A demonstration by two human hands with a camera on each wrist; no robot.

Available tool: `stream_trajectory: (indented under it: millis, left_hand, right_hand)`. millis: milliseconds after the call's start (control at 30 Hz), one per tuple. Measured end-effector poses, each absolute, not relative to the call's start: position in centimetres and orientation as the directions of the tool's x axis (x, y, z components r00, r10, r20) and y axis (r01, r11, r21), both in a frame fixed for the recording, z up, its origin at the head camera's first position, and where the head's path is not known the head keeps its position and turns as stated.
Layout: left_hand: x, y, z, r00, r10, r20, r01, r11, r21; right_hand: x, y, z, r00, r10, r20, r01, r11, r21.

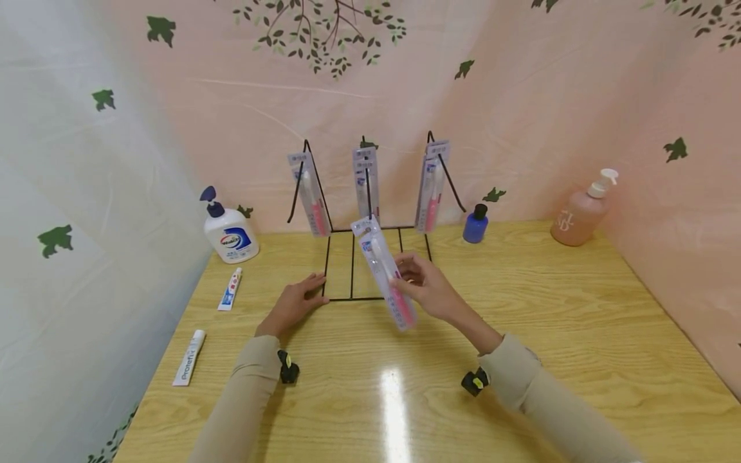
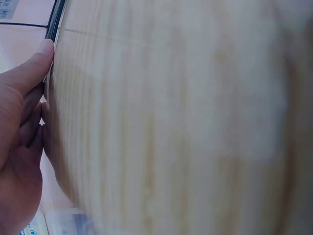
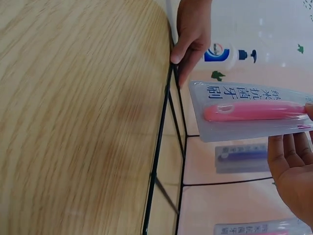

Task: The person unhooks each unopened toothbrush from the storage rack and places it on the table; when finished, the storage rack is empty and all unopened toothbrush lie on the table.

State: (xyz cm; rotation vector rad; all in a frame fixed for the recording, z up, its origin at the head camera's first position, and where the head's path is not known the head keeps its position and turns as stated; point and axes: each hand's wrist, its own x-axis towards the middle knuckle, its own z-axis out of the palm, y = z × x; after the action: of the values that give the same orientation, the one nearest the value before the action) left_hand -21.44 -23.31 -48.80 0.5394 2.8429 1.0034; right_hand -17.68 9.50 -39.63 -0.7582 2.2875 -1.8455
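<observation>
My right hand (image 1: 428, 286) pinches a packaged toothbrush (image 1: 384, 273) by its edge. The pack has a pink handle and tilts, its top close to the tip of the middle hook; whether it touches cannot be told. My left hand (image 1: 295, 302) rests at the front left corner of a black wire display rack (image 1: 352, 270), thumb on the corner in the right wrist view. Packaged toothbrushes hang on the rack's left hook (image 1: 312, 199), middle hook (image 1: 367, 186) and right hook (image 1: 451, 177). In the left wrist view the tabletop fills most of the picture.
At the left stand a white pump bottle (image 1: 233, 238) and two tubes, a small toothpaste tube (image 1: 230, 289) and a white tube (image 1: 190, 358). Right of the rack are a blue bottle (image 1: 475, 226) and a pink pump bottle (image 1: 581, 215). A printed cloth hangs behind.
</observation>
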Motion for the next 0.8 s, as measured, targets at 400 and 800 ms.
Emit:
stream_trajectory:
  millis: [400, 800]
  left_hand:
    - [-21.4, -23.2, -48.8, -0.937, 0.346, 0.041, 0.293, 0.719, 0.630]
    - [-21.1, -23.1, -48.3, -0.934, 0.355, 0.040, 0.297, 0.708, 0.641]
  right_hand:
    - [-18.0, 14.7, -40.9, -0.933, -0.331, 0.142, -0.225, 0.226, -0.948]
    - [-18.3, 19.6, -42.9, -0.973, -0.218, 0.074, -0.119, 0.199, -0.973]
